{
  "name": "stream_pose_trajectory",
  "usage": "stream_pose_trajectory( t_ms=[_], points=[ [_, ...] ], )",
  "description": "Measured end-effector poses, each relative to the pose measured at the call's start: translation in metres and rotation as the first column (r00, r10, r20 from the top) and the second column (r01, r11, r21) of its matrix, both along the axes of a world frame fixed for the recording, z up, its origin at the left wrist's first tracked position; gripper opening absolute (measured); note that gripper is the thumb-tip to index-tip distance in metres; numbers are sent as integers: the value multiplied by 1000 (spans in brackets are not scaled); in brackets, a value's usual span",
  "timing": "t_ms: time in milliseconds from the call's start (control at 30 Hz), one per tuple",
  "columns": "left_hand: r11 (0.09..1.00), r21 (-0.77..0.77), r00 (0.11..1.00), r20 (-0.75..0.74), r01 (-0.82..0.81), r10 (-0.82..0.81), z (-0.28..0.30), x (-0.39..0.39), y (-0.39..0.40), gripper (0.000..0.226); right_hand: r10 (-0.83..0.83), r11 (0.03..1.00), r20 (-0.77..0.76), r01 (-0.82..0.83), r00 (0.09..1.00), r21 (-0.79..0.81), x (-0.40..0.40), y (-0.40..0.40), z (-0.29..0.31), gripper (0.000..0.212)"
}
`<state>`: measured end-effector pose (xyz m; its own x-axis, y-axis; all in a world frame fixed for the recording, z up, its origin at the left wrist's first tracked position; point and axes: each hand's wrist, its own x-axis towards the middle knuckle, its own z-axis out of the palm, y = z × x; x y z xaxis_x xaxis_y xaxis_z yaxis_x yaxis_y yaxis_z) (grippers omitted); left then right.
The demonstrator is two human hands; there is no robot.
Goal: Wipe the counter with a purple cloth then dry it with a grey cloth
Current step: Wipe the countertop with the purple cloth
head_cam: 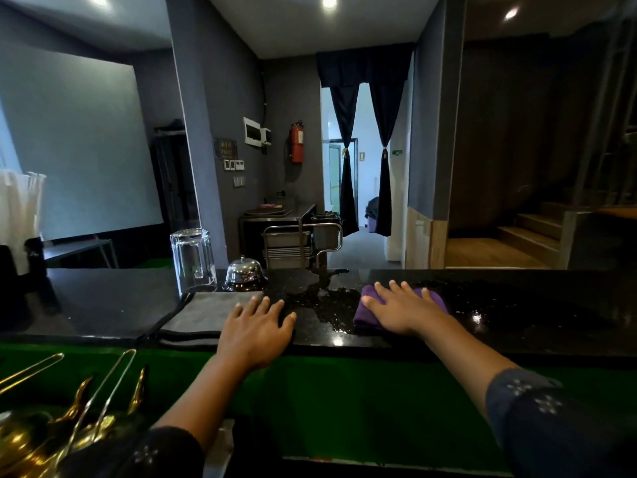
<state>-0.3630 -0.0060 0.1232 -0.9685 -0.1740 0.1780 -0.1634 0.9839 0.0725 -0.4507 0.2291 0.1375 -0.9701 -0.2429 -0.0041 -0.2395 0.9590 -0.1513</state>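
Black stone table (517,305), glossy, runs left to right across the view. Right hand (405,310) lies flat, palm down, on the purple cloth (366,310); fingers spread and straight, grip wide, nothing clasped, only pressing. Purple cloth sits right of centre on the table, bunched, its left part and far right corner showing around the hand. Wet patch (324,301) with beads of water lies just left of the purple cloth, between the two hands; more wet sheen to the right of the cloth. Left hand (256,331) also flat, palm down, fingers apart, grip wide, resting at the near edge of the table on the right end of the grey cloth (203,313). Grey cloth lies spread flat with a dark border, left of centre, well apart from the purple one. Behind the grey cloth: an upturned clear glass (193,262), touching or just at the cloth's far corner, and a chrome bell (244,270) just right of it. Dark patterned sleeves on both arms. Gold tools (69,408) lie lower left, below the table, on a green surface (344,391).
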Motion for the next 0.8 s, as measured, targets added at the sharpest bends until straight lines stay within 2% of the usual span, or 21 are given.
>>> stream_pose_trajectory(
  t_ms=[67,200,333,400,533,600,700,800],
  points=[
    [1000,4,1000,10,4,-4,1,-1,0,62,1,1000,-23,-1,1000,-13,4,-16,0,72],
    [1000,-17,1000,24,-3,4,3,-2,1,61,151,988,-30,-152,988,-40,28,-47,0,71],
    [1000,-23,999,50,5,-4,5,1,-4,63,200,980,27,-200,979,0,36,-27,4,72],
    [1000,-14,998,53,17,-16,5,3,-5,63,139,990,29,-139,990,15,32,9,4,72],
    [1000,-19,999,42,1,0,4,4,-1,63,-155,988,54,153,986,26,19,95,5,72],
    [1000,-25,999,33,-5,6,4,3,2,63,-241,970,72,238,968,51,19,112,7,71],
    [1000,-26,1000,26,-7,8,4,2,4,63,-254,967,55,252,966,43,25,93,9,70],
    [1000,-26,999,30,-15,16,4,3,4,63,-109,994,17,109,994,24,35,40,8,72]
  ],
)
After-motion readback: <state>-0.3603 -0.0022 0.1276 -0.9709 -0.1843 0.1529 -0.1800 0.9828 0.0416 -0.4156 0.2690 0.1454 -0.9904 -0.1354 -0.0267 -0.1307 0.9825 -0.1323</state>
